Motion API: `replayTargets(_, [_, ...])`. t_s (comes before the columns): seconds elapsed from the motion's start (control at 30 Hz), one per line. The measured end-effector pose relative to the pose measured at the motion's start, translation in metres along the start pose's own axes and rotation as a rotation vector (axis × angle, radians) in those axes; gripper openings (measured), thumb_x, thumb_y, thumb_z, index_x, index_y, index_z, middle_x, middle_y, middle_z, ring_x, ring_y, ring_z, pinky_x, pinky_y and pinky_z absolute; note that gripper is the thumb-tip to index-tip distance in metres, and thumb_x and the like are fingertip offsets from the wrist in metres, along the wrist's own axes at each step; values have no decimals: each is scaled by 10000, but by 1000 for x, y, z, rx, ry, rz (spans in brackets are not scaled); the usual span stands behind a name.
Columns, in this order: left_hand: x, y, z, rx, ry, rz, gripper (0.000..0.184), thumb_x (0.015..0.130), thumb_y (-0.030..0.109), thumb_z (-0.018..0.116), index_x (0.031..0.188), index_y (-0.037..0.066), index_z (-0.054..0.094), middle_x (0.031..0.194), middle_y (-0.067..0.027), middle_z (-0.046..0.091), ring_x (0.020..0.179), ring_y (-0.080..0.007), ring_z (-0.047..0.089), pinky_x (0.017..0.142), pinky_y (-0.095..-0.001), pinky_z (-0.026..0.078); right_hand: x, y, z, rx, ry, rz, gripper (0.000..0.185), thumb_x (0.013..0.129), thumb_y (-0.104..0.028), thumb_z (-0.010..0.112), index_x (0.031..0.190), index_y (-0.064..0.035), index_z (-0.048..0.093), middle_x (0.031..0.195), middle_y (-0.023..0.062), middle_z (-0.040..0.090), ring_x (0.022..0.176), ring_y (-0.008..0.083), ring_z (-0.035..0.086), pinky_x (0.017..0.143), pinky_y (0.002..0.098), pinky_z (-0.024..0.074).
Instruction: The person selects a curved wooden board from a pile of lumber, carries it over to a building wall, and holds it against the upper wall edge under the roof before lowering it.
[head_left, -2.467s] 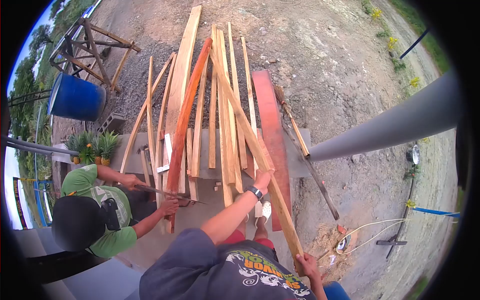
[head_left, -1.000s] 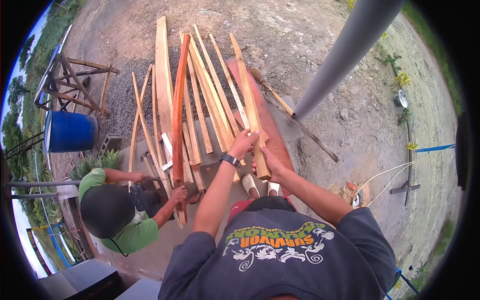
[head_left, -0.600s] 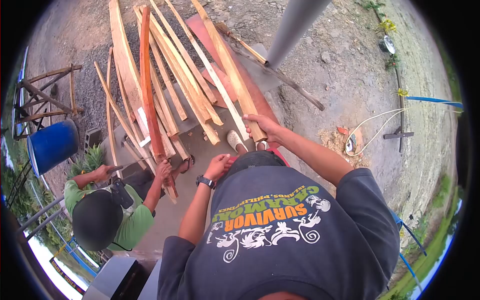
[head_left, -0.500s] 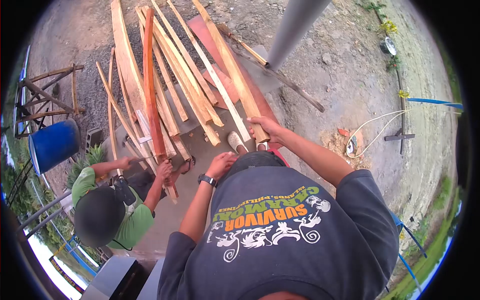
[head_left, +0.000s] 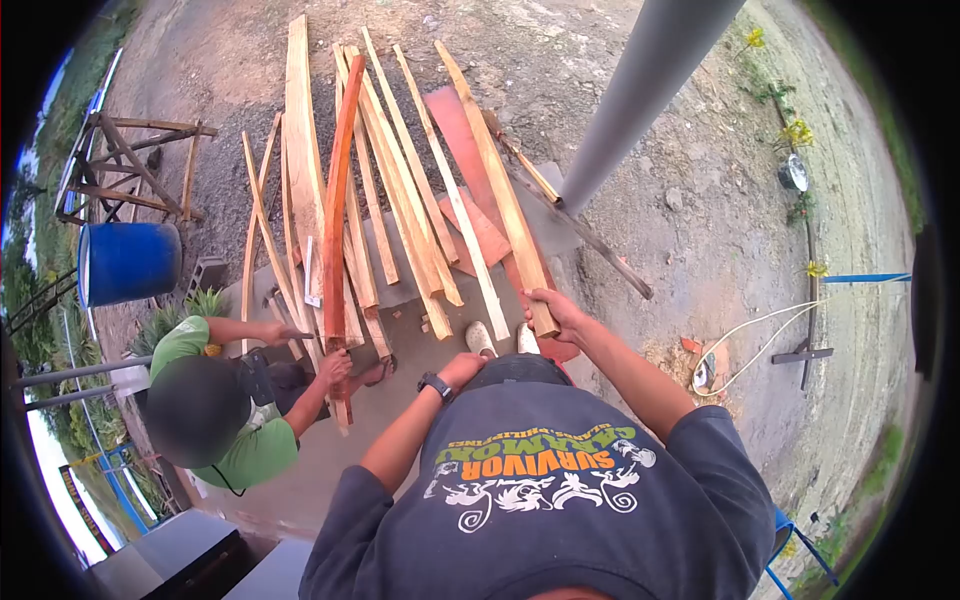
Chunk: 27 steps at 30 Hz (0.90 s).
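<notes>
My right hand (head_left: 553, 312) is closed around the near end of a long wooden beam (head_left: 497, 180), which slants away to the far ground. My left hand (head_left: 462, 368), with a dark watch on the wrist, rests against the front of my dark shorts (head_left: 522, 371); its fingers are partly visible and hold nothing I can see. Left of me, a co-worker in a green shirt (head_left: 258, 440) grips a reddish-brown board (head_left: 338, 215) with one hand. The co-worker's other hand holds a thin tool (head_left: 292, 333) whose kind I cannot make out.
Several pale wooden boards (head_left: 301, 130) lie fanned out ahead. A grey post (head_left: 640, 100) rises at the right of the beam. A blue drum (head_left: 130, 264) and a wooden frame (head_left: 140, 165) stand left. A pale looped cable (head_left: 745, 335) lies on the right.
The view has shifted, so the boards and people appear lower and further right. My right hand keeps its hold on the beam, and my left hand stays at my shorts.
</notes>
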<state>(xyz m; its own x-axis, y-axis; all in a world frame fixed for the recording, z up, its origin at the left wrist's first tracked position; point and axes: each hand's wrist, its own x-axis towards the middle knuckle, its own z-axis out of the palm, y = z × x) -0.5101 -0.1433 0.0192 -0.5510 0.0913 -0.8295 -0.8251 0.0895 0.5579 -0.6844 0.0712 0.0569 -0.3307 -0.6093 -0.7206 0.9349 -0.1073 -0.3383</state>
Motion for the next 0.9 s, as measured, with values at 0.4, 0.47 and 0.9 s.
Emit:
replayTargets(0.4, [-13,-58,1,8,-35,93,246,987,170,540,1103,-7,666,1012,-43,692,899,-109,613,821,-280,489,-2,8,-20,-91,71,12,254,936,-236,613,1118,-75,537,769,37,567,626,133,581,550,286,532])
replayTargets(0.47, [-10,-54,4,-8,-23,150,245,967,170,568,1103,-9,665,1028,-57,698,923,-118,620,835,-290,489,-3,4,-20,-100,82,3,248,939,-228,611,1092,-45,544,800,41,561,627,130,578,543,281,535])
replayTargets(0.9, [-15,15,40,-42,-217,202,126,970,83,545,1018,1,627,900,8,645,812,-61,563,729,-239,471,-5,0,-20,-100,60,13,282,934,-235,614,1178,-106,557,748,26,572,637,122,598,579,289,548])
